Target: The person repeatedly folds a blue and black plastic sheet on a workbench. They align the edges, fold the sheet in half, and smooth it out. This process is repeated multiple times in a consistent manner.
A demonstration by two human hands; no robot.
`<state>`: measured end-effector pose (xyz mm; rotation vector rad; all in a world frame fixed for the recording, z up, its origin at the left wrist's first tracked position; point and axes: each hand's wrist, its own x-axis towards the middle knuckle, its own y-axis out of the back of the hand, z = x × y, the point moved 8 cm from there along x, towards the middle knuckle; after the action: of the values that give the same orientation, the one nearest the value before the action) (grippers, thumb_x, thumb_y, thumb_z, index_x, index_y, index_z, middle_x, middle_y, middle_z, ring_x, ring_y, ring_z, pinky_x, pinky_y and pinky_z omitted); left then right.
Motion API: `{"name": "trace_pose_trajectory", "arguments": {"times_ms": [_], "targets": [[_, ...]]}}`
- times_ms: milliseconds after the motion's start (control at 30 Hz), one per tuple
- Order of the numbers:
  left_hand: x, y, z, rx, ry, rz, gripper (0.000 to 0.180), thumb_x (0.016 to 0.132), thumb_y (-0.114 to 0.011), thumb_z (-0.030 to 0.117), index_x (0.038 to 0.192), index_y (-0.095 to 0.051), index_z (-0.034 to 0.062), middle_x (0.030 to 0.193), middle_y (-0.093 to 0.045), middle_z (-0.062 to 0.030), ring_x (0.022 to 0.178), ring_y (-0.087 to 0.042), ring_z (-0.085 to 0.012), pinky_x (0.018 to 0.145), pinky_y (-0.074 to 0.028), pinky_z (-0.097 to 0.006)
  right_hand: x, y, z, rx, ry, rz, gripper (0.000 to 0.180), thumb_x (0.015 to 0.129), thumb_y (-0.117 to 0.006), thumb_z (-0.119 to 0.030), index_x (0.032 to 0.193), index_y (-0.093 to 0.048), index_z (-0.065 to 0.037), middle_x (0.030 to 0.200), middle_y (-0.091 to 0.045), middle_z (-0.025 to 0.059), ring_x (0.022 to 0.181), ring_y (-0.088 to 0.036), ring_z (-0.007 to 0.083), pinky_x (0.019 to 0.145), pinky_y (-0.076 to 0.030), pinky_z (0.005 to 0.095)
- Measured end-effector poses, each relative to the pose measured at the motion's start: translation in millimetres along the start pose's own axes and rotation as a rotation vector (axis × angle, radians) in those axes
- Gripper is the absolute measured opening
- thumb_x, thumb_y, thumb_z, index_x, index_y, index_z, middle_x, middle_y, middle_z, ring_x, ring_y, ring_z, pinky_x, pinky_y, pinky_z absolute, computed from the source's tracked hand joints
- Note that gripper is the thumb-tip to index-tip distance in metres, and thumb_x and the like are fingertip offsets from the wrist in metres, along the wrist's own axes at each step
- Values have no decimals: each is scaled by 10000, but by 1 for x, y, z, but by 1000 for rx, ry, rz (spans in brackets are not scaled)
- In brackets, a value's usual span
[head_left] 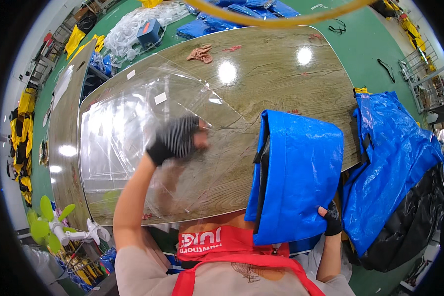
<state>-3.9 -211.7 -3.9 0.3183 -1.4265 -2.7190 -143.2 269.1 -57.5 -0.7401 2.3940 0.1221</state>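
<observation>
A folded blue woven-plastic bag point(301, 167) with black trim hangs over the table's near right edge. My right hand point(332, 218), in a striped fingerless glove, grips its lower right edge, with the thumb on top and the other fingers partly hidden. My left hand point(180, 138), gloved alike, is above a spread of clear plastic bags point(118, 143) on the left of the table. Its fingers look curled but are smeared by motion, so whether they hold a clear bag cannot be told. White labels point(160, 98) mark some clear bags.
The wood-patterned table point(276, 64) bears a crumpled pinkish cloth point(200, 54). More blue and black bags point(394, 158) are heaped at the right. Beyond the table lie blue packs point(217, 24), white plastic point(133, 29) and a blue box point(150, 33). A green fan point(52, 222) stands near left.
</observation>
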Motion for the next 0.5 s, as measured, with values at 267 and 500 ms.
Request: {"name": "trace_pose_trajectory", "arguments": {"times_ms": [267, 500], "targets": [[-82, -40, 22, 234, -17, 317, 396, 959, -403, 307, 1302, -514, 143, 1395, -422, -144, 1320, -329, -368, 1112, -219, -463, -21, -57, 0, 62, 0, -209, 774, 662, -771, -256, 1313, -438, -1, 1216, -563, 160, 1069, -566, 287, 928, -455, 398], [-88, -53, 52, 314, -9, 231, 573, 879, -526, 341, 1383, -382, 108, 1455, -325, -167, 1346, -273, -383, 1129, -148, -481, -47, -46, -12, 22, 50, -249, 747, 674, -763, -252, 1306, -454, 2, 1224, -562, 175, 1073, -569, 292, 932, -455, 400]]}}
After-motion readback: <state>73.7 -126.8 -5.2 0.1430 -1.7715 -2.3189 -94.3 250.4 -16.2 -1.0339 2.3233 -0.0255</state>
